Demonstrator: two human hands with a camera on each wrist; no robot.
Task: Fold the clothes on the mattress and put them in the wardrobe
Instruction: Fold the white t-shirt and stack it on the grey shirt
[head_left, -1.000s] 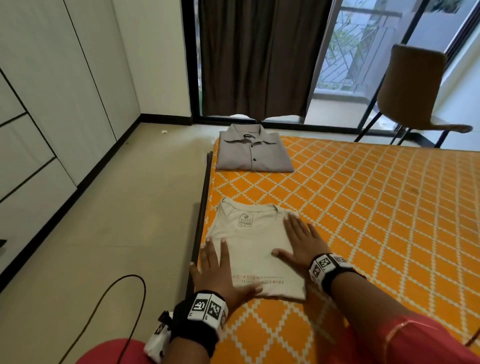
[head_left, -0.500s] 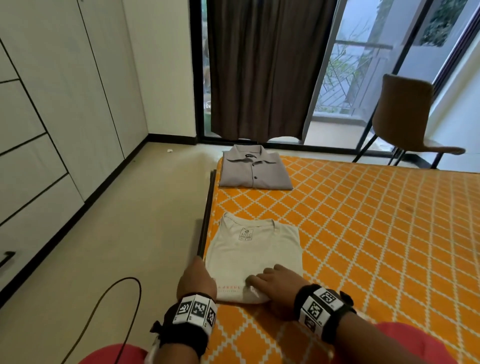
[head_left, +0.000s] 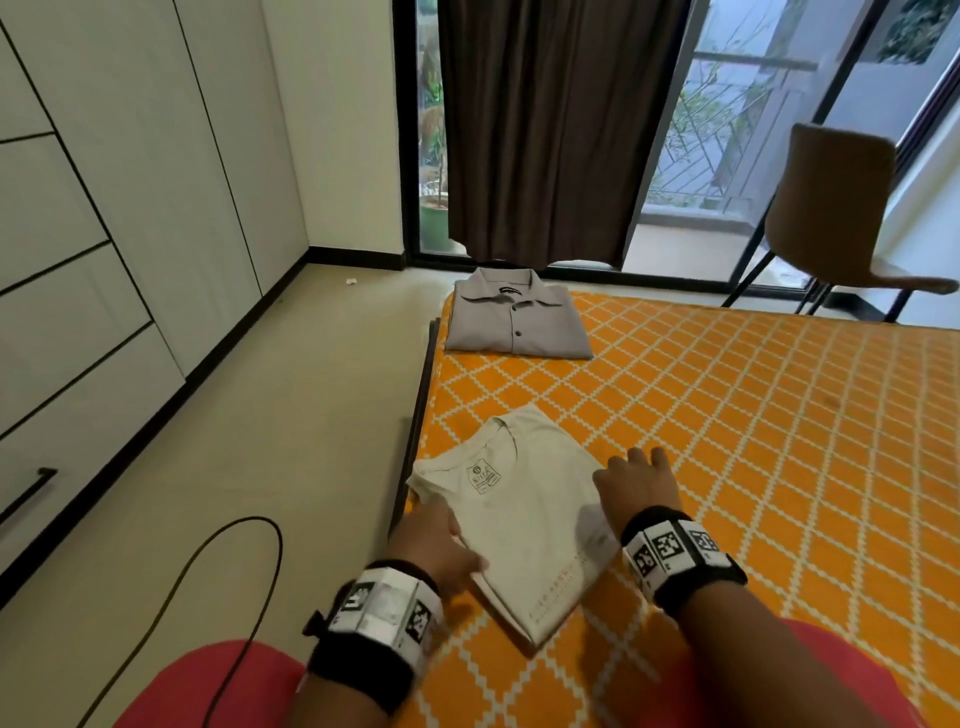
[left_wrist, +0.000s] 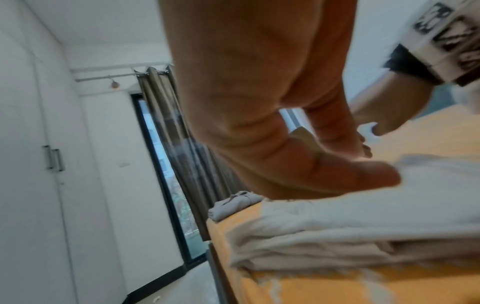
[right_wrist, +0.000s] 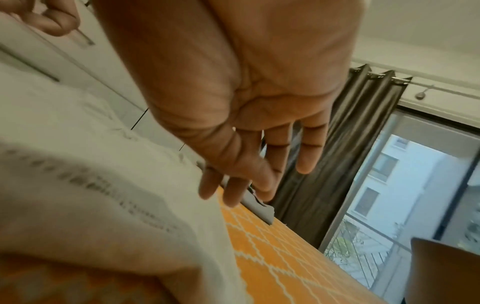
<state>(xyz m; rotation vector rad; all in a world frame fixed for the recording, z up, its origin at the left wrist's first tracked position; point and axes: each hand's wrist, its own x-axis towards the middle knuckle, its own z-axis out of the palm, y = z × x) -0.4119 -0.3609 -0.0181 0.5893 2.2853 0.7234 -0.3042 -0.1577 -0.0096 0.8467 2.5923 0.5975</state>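
Observation:
A folded cream T-shirt lies skewed at the near left corner of the orange mattress. My left hand grips its left edge, thumb flat on top, and the fingers curl at the edge. My right hand sits at the shirt's right edge with straight, spread fingers and holds nothing. The cream cloth bulges just beside that palm. A folded grey button shirt lies at the far left corner of the mattress.
White wardrobe doors and drawers line the left wall across a strip of bare floor. A black cable loops on the floor near my left knee. A brown chair and a dark curtain stand beyond the mattress.
The cream T-shirt has turned from square to skewed. My left hand stayed at its left edge; my right hand moved from the near edge to the right side and straightened its fingers.

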